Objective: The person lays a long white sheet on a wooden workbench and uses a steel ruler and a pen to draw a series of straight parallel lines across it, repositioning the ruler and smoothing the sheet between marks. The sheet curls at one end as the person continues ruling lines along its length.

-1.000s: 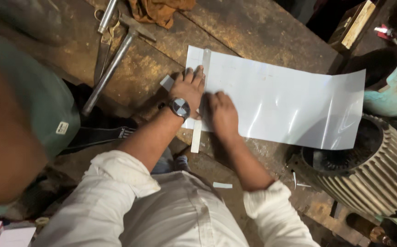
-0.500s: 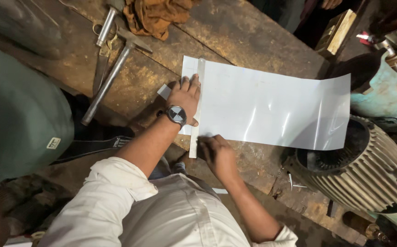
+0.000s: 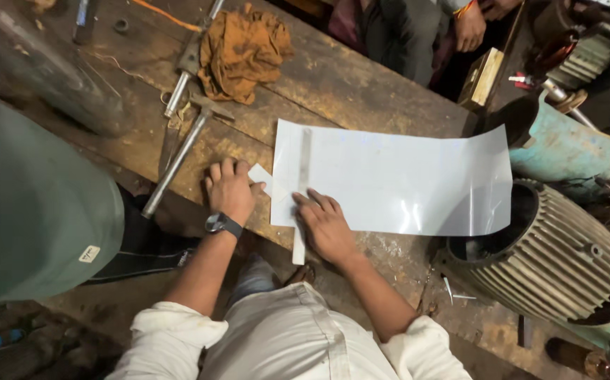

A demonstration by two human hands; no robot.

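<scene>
A white glossy sheet (image 3: 403,179) lies on the worn wooden workbench (image 3: 361,84), its right end curling up. A narrow metal strip (image 3: 304,158) lies across the sheet near its left edge and sticks out past the bench's front. My right hand (image 3: 326,226) rests flat on the strip's lower part and the sheet's front edge. My left hand (image 3: 229,188), with a wristwatch, lies flat on the bench just left of the sheet; its thumb touches a small white scrap (image 3: 260,175). Neither hand grips anything.
A brown rag (image 3: 243,49), a steel rod (image 3: 177,160) and a wrench (image 3: 189,62) lie left of the sheet. A finned motor housing (image 3: 565,264) and a teal casing (image 3: 569,149) stand at the right. A green cap (image 3: 37,211) fills the left; another person's hand (image 3: 470,29) is at the top.
My left hand has slid off the sheet's left edge onto the bare bench. My right hand came up from below the bench's front edge onto the strip.
</scene>
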